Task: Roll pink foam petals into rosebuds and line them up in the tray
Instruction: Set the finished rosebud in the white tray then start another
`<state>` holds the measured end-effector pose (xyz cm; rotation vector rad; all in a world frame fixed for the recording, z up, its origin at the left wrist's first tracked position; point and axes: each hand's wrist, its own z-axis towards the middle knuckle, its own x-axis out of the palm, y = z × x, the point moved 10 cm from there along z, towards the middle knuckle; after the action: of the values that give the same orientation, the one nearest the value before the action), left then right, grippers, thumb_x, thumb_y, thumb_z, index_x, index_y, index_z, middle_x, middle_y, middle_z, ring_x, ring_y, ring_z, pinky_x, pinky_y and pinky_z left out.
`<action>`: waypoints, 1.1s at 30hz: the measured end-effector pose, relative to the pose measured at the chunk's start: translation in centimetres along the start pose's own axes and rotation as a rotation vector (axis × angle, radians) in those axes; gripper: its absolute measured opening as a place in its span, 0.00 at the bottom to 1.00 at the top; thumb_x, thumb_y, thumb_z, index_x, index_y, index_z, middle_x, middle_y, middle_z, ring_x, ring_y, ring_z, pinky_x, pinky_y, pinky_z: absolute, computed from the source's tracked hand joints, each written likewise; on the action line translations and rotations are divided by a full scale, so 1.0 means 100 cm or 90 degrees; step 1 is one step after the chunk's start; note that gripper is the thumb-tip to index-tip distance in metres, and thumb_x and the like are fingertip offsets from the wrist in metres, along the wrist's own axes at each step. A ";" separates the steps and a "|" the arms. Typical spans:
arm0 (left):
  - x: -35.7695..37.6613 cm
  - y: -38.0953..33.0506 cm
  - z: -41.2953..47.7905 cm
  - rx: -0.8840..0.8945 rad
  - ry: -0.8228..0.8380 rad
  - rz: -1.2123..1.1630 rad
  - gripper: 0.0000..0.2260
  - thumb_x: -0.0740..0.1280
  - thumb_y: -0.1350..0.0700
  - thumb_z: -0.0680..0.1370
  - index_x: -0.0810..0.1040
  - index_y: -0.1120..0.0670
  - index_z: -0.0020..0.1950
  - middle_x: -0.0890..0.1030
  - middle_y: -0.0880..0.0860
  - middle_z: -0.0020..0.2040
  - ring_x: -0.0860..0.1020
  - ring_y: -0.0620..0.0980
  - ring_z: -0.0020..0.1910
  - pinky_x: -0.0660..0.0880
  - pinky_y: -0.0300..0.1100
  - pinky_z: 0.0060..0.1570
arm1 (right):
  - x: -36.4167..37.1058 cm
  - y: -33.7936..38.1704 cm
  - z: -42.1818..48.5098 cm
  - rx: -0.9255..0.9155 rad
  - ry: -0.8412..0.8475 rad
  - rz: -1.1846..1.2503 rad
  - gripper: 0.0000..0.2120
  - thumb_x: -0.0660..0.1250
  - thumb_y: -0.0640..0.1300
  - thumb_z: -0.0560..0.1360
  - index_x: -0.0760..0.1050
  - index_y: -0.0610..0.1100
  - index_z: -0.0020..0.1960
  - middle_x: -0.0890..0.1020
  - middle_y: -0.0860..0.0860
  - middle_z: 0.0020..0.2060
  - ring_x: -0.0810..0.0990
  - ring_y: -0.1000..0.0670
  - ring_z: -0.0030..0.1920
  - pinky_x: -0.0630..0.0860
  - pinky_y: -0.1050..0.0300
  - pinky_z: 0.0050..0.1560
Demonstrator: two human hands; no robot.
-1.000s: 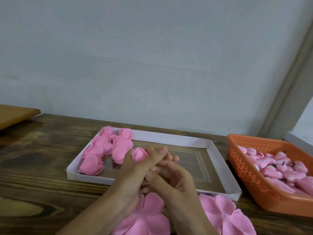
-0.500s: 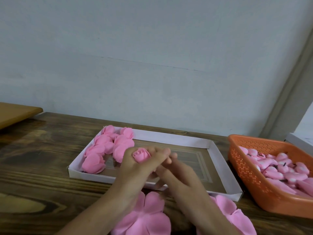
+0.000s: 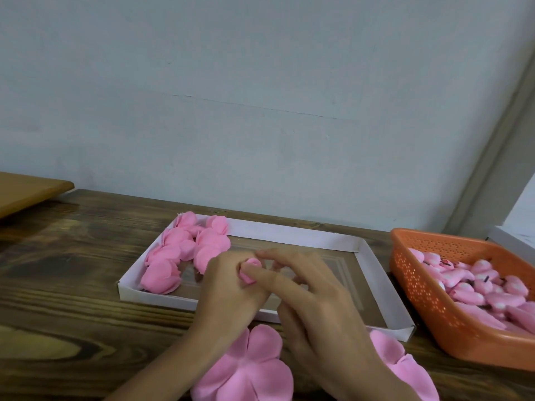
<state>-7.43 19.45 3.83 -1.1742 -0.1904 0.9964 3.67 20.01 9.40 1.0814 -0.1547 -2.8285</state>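
The left hand [image 3: 228,290] curls its fingers round a bud [image 3: 251,263] above the tray [image 3: 289,230]. The right hand [image 3: 315,302] touches it with loosely spread, nearly straight fingers. Finished buds [image 3: 185,250] fill the tray's left end.

Held rosebud [image 3: 251,270] mostly covered by left hand [image 3: 228,293] and right hand [image 3: 315,308]; only its top shows. Tray [image 3: 289,230] near wall partly behind both. Flat petals [image 3: 252,369] run off bottom edge; orange basket [image 3: 434,308] cut at right edge.
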 end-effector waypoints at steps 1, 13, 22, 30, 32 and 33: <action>0.001 0.004 -0.007 -0.084 0.024 -0.094 0.26 0.70 0.76 0.70 0.84 0.42 0.44 0.85 0.44 0.38 0.83 0.39 0.41 0.80 0.32 0.40 | 0.001 0.001 -0.001 -0.004 0.002 -0.004 0.28 0.58 0.34 0.74 0.79 0.50 0.69 0.76 0.53 0.69 0.78 0.48 0.60 0.79 0.51 0.45; -0.018 0.002 0.013 0.015 -0.011 -0.089 0.12 0.72 0.51 0.69 0.74 0.53 0.30 0.73 0.55 0.26 0.71 0.55 0.28 0.76 0.55 0.31 | -0.007 -0.032 -0.005 0.210 -0.101 0.273 0.16 0.69 0.41 0.79 0.80 0.55 0.63 0.81 0.56 0.55 0.81 0.49 0.57 0.79 0.63 0.49; -0.010 -0.012 0.005 0.101 0.039 0.110 0.24 0.74 0.64 0.70 0.71 0.35 0.47 0.79 0.38 0.40 0.77 0.35 0.39 0.74 0.29 0.43 | 0.001 -0.050 -0.014 0.327 -0.108 0.239 0.09 0.81 0.47 0.69 0.87 0.55 0.47 0.83 0.58 0.48 0.82 0.50 0.46 0.81 0.52 0.44; -0.005 -0.020 0.003 0.084 0.114 -0.024 0.35 0.73 0.60 0.67 0.63 0.33 0.64 0.83 0.48 0.45 0.83 0.44 0.45 0.83 0.43 0.44 | 0.010 -0.053 -0.012 0.325 -0.057 0.317 0.08 0.78 0.44 0.73 0.87 0.53 0.50 0.87 0.61 0.48 0.85 0.52 0.53 0.81 0.52 0.51; -0.005 -0.023 0.002 0.071 0.161 -0.044 0.40 0.74 0.53 0.65 0.61 0.34 0.71 0.84 0.52 0.44 0.84 0.49 0.45 0.84 0.52 0.43 | 0.009 -0.060 -0.014 0.347 -0.069 0.359 0.10 0.77 0.38 0.75 0.87 0.51 0.52 0.88 0.58 0.47 0.87 0.50 0.51 0.83 0.52 0.52; -0.004 -0.025 0.002 0.069 0.181 -0.049 0.41 0.74 0.51 0.64 0.59 0.33 0.73 0.84 0.52 0.44 0.85 0.51 0.44 0.83 0.55 0.43 | 0.007 -0.063 -0.014 0.356 -0.081 0.395 0.10 0.76 0.37 0.75 0.87 0.49 0.52 0.89 0.56 0.47 0.87 0.50 0.50 0.83 0.54 0.52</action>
<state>-6.44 19.19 6.14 -1.1851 0.0442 0.7541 3.67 26.08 7.02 0.7331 -1.1274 -2.3140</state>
